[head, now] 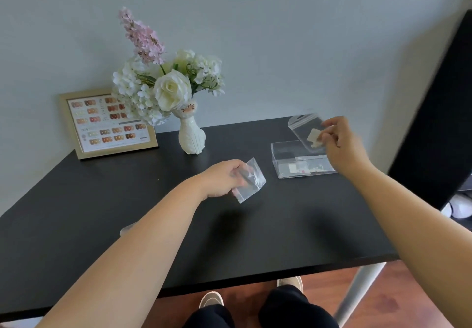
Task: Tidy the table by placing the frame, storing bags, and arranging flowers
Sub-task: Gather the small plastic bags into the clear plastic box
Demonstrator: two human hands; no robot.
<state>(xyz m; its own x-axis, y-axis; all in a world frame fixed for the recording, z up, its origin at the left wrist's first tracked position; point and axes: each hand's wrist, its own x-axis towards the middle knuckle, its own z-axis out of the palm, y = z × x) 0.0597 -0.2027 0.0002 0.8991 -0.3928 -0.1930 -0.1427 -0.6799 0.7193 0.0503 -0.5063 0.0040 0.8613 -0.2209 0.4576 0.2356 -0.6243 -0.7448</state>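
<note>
The framed colour chart (108, 123) carries rows of small brown, orange and cream swatches and a vertical heading, but the lettering is too blurred to read; no other writing shows anywhere.

Two small clear zip bags are in hand. The right hand (341, 143) pinches one zip bag (306, 131) at its lower edge between thumb and fingertips; the bag holds a pale square piece and hangs tilted directly above the clear plastic box (283, 160), whose floor shows a few small white items just below the grip. The left hand (224, 178) is closed on the second zip bag (251, 180), which sticks out to the right of its fingers, lifted off the black table (102, 200); this bag looks empty. A third clear scrap (126, 229) peeks from behind the left forearm, too hidden to identify.

Far beyond the left hand stands one white cat-faced vase (191, 136) holding one bunch of white artificial flowers (168, 85) with a single pink spray (143, 36). The frame leans against the wall, just left of the vase.
</note>
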